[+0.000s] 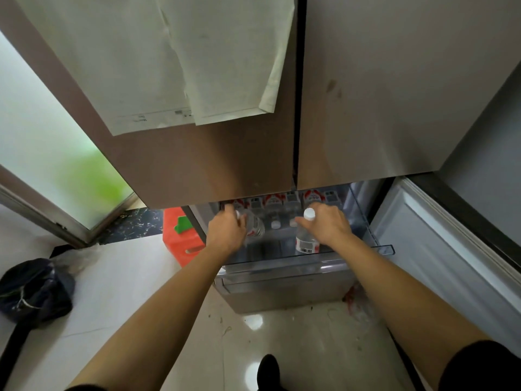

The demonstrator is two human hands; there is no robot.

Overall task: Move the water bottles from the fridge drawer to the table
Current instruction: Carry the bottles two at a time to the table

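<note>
The fridge drawer [282, 270] is pulled out below the closed upper doors. Several clear water bottles with red-and-white labels [272, 203] stand at its back. My left hand [227, 231] grips a tilted bottle [255, 225] near its neck at the drawer's left. My right hand [324, 224] holds an upright bottle [306, 241] just under its white cap, over the drawer's middle right. Two more white caps show between my hands. The table is out of view.
An orange crate [180, 238] with a green patch stands left of the drawer. A dark bag [33, 289] lies on the pale floor at left. The fridge's lower right door [439, 249] hangs open. Papers [180, 57] cling to the upper left door.
</note>
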